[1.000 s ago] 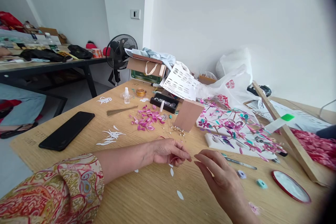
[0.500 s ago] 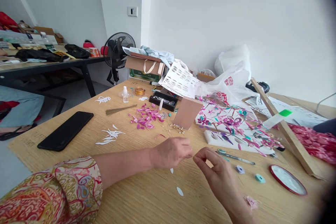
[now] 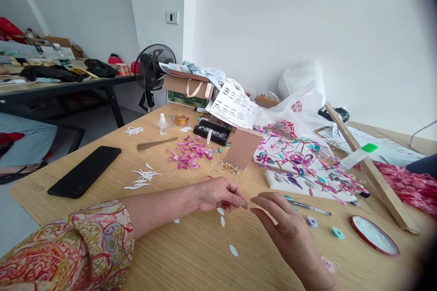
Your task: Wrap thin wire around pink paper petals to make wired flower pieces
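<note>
My left hand (image 3: 221, 194) is closed in a pinch above the table, thumb pressed to the bent fingers. A very thin strand seems to stick out at its fingertips, too fine to name. Just to the right, my right hand (image 3: 283, 220) faces it with thumb and fingers apart, their tips close to that strand. Beneath and in front of the hands lie small white leaf-shaped pieces (image 3: 233, 250). Pink petals (image 3: 189, 152) are heaped beyond my left hand, and loose pearl beads (image 3: 233, 169) lie beside a wooden block (image 3: 243, 148).
A black phone (image 3: 85, 171) and white paper cutouts (image 3: 143, 177) lie on the left. Pink flower sprigs (image 3: 305, 159) rest on white foam (image 3: 282, 181). Tweezers (image 3: 309, 206), thread spools (image 3: 337, 233), a red-rimmed round dish (image 3: 374, 236) and a wooden bar (image 3: 378, 182) are on the right.
My left hand has turned so that its thumb side shows, uncovering more white pieces. My right hand's fingers have parted from their pinch.
</note>
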The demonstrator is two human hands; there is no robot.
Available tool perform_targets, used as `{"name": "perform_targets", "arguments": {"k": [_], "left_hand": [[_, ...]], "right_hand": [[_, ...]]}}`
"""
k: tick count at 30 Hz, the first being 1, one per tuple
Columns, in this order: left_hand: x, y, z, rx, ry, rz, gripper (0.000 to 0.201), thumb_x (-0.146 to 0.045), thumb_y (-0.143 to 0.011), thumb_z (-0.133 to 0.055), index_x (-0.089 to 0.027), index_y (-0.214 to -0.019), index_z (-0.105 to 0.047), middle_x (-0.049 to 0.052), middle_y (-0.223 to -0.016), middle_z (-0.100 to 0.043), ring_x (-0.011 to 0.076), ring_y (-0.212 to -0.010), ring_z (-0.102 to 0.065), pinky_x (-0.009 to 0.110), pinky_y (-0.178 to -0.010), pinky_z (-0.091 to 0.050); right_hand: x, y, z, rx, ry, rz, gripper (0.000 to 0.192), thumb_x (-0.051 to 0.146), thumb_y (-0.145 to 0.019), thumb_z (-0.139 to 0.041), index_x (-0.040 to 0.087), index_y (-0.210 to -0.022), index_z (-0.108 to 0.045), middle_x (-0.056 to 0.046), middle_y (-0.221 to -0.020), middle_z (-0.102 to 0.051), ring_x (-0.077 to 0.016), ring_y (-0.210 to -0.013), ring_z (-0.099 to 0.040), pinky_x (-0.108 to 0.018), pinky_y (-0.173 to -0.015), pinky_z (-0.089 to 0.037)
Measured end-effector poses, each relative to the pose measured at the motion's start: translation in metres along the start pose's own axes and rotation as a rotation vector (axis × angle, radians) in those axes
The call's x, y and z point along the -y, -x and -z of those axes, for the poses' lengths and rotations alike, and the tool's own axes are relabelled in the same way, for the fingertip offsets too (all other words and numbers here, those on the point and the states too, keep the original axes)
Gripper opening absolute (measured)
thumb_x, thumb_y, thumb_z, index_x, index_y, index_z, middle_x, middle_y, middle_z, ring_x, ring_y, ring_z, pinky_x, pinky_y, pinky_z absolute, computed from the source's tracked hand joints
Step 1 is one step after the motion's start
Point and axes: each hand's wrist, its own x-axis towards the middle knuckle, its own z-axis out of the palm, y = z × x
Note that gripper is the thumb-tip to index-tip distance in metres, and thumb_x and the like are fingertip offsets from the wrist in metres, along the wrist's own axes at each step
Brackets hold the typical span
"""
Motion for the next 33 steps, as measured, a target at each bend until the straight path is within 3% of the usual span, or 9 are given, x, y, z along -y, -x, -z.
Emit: {"name": "perform_targets", "arguments": {"k": [5, 10, 13, 16, 19, 22, 24, 30, 33], "left_hand": [[-0.001, 0.001, -0.006, -0.074, -0.187, -0.034, 0.018, -0.027, -0.064, -0.065, -0.012, -0.062, -0.056, -0.004, -0.053, -0.048, 0.0051, -0.049, -0.038, 0.02, -0.05, -0.028], [-0.003, 0.006, -0.01, -0.144, -1.258, -0.581, 0.016, -0.013, -0.078, -0.045, -0.013, -0.065, -0.053, 0.001, -0.068, -0.046, 0.0114, -0.067, -0.043, 0.024, -0.062, -0.035], [0.001, 0.006, -0.008, -0.125, -1.633, -0.735, 0.022, -0.011, -0.081, -0.036, -0.014, -0.067, -0.052, 0.004, -0.071, -0.046, 0.0141, -0.069, -0.043, 0.026, -0.065, -0.036], [0.004, 0.002, -0.006, -0.204, -1.431, -0.641, 0.019, -0.015, -0.082, -0.041, -0.014, -0.068, -0.054, 0.002, -0.07, -0.048, 0.0122, -0.069, -0.044, 0.024, -0.064, -0.036], [0.002, -0.002, -0.003, -0.264, -0.801, -0.349, 0.012, -0.019, -0.074, -0.055, -0.013, -0.064, -0.056, -0.002, -0.06, -0.047, 0.0082, -0.06, -0.044, 0.02, -0.057, -0.035], [0.0, -0.002, 0.0, -0.142, -0.243, -0.084, 0.016, -0.026, -0.065, -0.064, -0.012, -0.063, -0.057, -0.005, -0.051, -0.045, 0.0052, -0.048, -0.038, 0.019, -0.048, -0.028], [0.0, -0.001, 0.001, -0.05, -0.072, -0.001, 0.021, -0.029, -0.059, -0.069, -0.011, -0.062, -0.058, -0.005, -0.048, -0.046, 0.0042, -0.046, -0.037, 0.02, -0.047, -0.025], [-0.001, 0.001, -0.002, -0.009, -0.065, 0.041, 0.027, -0.034, -0.055, -0.071, -0.011, -0.061, -0.058, -0.004, -0.05, -0.048, 0.0045, -0.047, -0.038, 0.02, -0.048, -0.026], [-0.001, 0.002, -0.006, -0.105, -0.419, -0.151, 0.018, -0.028, -0.067, -0.062, -0.012, -0.061, -0.055, -0.004, -0.055, -0.045, 0.0065, -0.053, -0.041, 0.021, -0.052, -0.031]], "right_hand": [[0.006, -0.004, 0.0, 0.02, -0.032, -0.038, 0.016, 0.019, -0.083, -0.043, 0.02, -0.077, -0.057, -0.004, -0.072, -0.059, -0.0146, -0.067, -0.054, -0.025, -0.058, -0.042], [0.009, -0.006, -0.006, 0.043, -0.123, -0.394, 0.022, 0.028, -0.079, -0.045, 0.02, -0.059, -0.05, 0.001, -0.057, -0.054, -0.0132, -0.054, -0.05, -0.024, -0.05, -0.038], [0.004, -0.004, -0.014, 0.08, -0.285, -0.581, 0.024, 0.034, -0.076, -0.046, 0.019, -0.057, -0.049, 0.002, -0.051, -0.05, -0.0124, -0.049, -0.046, -0.023, -0.045, -0.037], [-0.005, -0.002, -0.017, 0.074, -0.384, -0.601, 0.022, 0.036, -0.076, -0.046, 0.019, -0.064, -0.051, 0.002, -0.054, -0.051, -0.0128, -0.052, -0.049, -0.023, -0.047, -0.04], [-0.009, 0.001, -0.011, -0.017, -0.256, -0.427, 0.013, 0.032, -0.076, -0.051, 0.02, -0.081, -0.054, -0.002, -0.071, -0.058, -0.0152, -0.064, -0.054, -0.027, -0.058, -0.046], [-0.008, 0.002, -0.003, -0.036, -0.082, -0.199, 0.012, 0.025, -0.078, -0.052, 0.022, -0.089, -0.054, -0.005, -0.084, -0.059, -0.0167, -0.074, -0.055, -0.029, -0.064, -0.046], [-0.005, 0.001, 0.0, -0.016, -0.022, -0.088, 0.013, 0.022, -0.08, -0.049, 0.023, -0.091, -0.055, -0.006, -0.086, -0.058, -0.0166, -0.077, -0.055, -0.028, -0.063, -0.046], [0.005, -0.005, 0.001, 0.055, -0.022, 0.013, 0.017, 0.018, -0.083, -0.042, 0.022, -0.079, -0.058, -0.004, -0.073, -0.059, -0.0146, -0.067, -0.054, -0.025, -0.058, -0.043], [0.01, -0.007, -0.001, 0.041, -0.035, -0.075, 0.019, 0.02, -0.083, -0.041, 0.02, -0.07, -0.055, -0.003, -0.066, -0.057, -0.0144, -0.061, -0.052, -0.026, -0.054, -0.041]]}}
